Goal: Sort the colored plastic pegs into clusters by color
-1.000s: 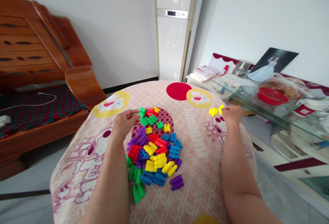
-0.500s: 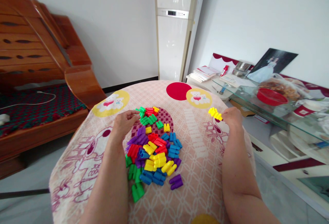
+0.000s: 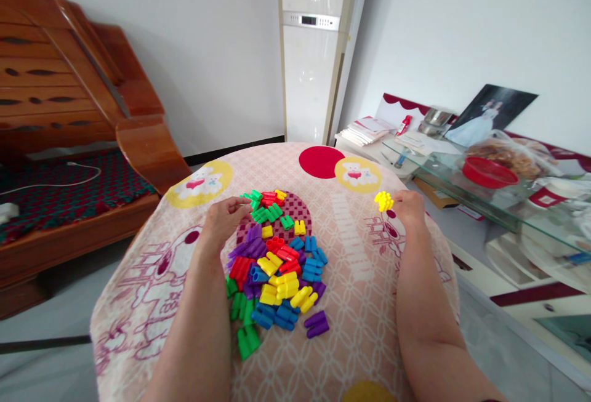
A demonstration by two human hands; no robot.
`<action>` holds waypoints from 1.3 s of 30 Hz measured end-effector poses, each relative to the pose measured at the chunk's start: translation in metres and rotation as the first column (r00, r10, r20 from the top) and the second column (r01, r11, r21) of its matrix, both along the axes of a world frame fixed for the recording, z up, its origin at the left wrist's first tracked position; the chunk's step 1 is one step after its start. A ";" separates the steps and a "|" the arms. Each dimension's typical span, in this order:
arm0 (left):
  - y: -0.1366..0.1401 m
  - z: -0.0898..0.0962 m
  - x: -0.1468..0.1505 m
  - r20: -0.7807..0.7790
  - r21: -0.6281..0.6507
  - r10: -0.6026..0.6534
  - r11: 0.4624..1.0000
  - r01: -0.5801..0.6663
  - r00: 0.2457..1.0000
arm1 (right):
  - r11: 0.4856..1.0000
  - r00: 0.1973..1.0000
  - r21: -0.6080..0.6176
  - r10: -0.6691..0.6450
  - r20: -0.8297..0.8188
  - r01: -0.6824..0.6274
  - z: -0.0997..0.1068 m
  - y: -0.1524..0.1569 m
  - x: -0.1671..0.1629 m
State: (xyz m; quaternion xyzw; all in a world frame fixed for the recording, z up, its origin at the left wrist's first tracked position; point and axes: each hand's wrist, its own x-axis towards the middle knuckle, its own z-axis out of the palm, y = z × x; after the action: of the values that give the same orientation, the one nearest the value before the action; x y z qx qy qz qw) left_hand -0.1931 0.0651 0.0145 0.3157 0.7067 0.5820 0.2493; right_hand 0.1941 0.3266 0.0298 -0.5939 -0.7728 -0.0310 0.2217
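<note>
Yellow blocks (image 3: 383,201) cluster just left of the right hand's (image 3: 409,207) fingertips (image 3: 396,201).

The person's left forearm (image 3: 198,309) rises from the bottom edge, left of centre, to the left hand (image 3: 222,220), its fingers (image 3: 237,204) bent and pointing right. The right forearm (image 3: 422,291) slants up from the lower right to the right hand (image 3: 409,207), back of the hand showing, fingers mostly hidden.

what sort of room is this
Probably a living room in a home: a carved wooden bench with a patterned seat cover, a tall white floor-standing unit, and a cluttered glass shelf.
</note>
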 end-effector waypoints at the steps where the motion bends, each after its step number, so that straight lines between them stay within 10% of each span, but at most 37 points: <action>1: -0.001 0.000 0.000 -0.003 -0.002 0.003 1.000 -0.003 1.000 | 1.000 1.000 0.001 -0.027 0.001 0.027 0.005 -0.001 -0.002; 5: -0.002 0.000 -0.001 0.000 -0.015 0.011 1.000 -0.011 1.000 | 1.000 1.000 0.019 0.015 -0.020 -0.014 0.026 -0.019 -0.031; 9: -0.002 -0.001 -0.001 0.009 -0.036 0.026 0.999 -0.026 1.000 | 0.903 0.904 -0.090 0.409 -0.125 -0.420 0.031 -0.062 -0.091; 15: -0.004 -0.002 -0.001 -0.001 -0.031 0.031 0.999 -0.031 1.000 | 0.238 0.431 -0.450 0.811 -0.395 -0.860 0.030 -0.145 -0.147; 18: -0.005 -0.004 -0.003 -0.002 -0.014 0.030 0.999 -0.030 1.000 | 0.069 0.285 -0.589 0.916 -0.283 -0.805 0.039 -0.175 -0.150; 24: -0.006 -0.007 -0.006 0.001 0.003 0.024 1.000 -0.024 1.000 | 0.231 0.203 -0.575 0.973 0.113 -0.785 0.041 -0.204 -0.152; 31: -0.006 -0.010 -0.009 -0.009 -0.004 0.034 0.999 -0.034 0.999 | 0.329 0.456 -0.399 0.844 -0.282 -0.856 0.048 -0.159 -0.138; 37: -0.005 -0.011 -0.010 -0.013 -0.016 0.006 1.000 -0.006 1.000 | 0.835 0.825 -0.155 0.460 -0.328 -0.528 0.040 -0.077 -0.098; 39: -0.004 -0.010 -0.010 -0.009 -0.021 0.018 1.000 -0.019 1.000 | 0.926 0.919 -0.137 0.315 -0.237 -0.353 0.033 -0.052 -0.080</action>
State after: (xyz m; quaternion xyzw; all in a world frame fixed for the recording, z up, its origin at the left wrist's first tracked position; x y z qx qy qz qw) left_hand -0.2031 0.0613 0.0042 0.3091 0.7168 0.5753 0.2442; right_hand 0.1138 0.2743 0.0626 -0.4700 -0.8348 0.1390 0.2508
